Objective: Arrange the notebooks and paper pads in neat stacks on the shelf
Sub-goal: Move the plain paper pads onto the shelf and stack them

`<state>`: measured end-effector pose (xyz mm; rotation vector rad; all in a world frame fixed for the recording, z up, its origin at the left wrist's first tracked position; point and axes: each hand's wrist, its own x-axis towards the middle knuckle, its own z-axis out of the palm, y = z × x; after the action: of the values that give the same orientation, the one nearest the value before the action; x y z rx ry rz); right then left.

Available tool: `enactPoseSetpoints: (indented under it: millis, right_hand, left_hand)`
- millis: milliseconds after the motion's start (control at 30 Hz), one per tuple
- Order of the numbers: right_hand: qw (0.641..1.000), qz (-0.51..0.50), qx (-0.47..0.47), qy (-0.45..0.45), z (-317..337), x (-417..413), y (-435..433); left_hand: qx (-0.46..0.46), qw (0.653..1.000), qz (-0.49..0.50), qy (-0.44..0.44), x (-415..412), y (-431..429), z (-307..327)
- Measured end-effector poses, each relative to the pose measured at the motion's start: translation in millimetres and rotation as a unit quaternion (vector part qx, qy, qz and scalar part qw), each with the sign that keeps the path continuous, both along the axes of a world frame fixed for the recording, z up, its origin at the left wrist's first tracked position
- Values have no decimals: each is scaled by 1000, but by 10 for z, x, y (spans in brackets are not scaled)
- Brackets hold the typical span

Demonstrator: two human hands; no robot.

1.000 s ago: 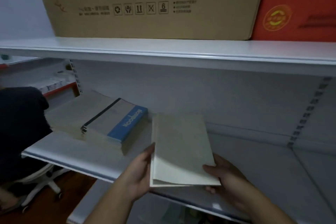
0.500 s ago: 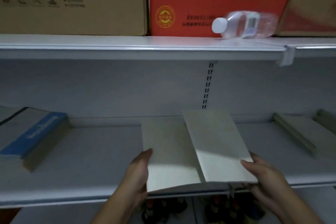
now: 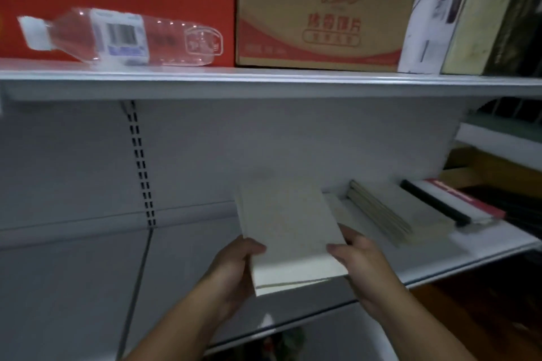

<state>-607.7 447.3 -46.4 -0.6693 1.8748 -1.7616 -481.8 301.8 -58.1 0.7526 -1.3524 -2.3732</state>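
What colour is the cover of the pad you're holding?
Plain pale grey-beige, no print visible; the head view shows the pad best.

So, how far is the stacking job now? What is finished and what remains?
Looks done: a stack of pale pads lies on the shelf, with a black-and-red notebook beside it on its right. In hand: the left hand and right hand grip the held pads by their side edges, over the shelf's front. Left: setting these down squarely, probably on or next to that stack.
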Motion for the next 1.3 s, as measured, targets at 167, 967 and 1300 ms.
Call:
enactPoseSetpoints:
  millis: [167,967,1300]
  right_hand:
    - [987,-96,86,100,-26,-876,65]
    - [662,-40,488,567,-69,-749,-607]
    - [656,232,313,647,-411,2116,-2631]
  left_hand:
    - [-232,966,-35,-111,-892,23,-7]
    - [-633,597,-83,-487,1878,-1557,-355]
    - [-628,554,-22,-546,4041,-2069,-13]
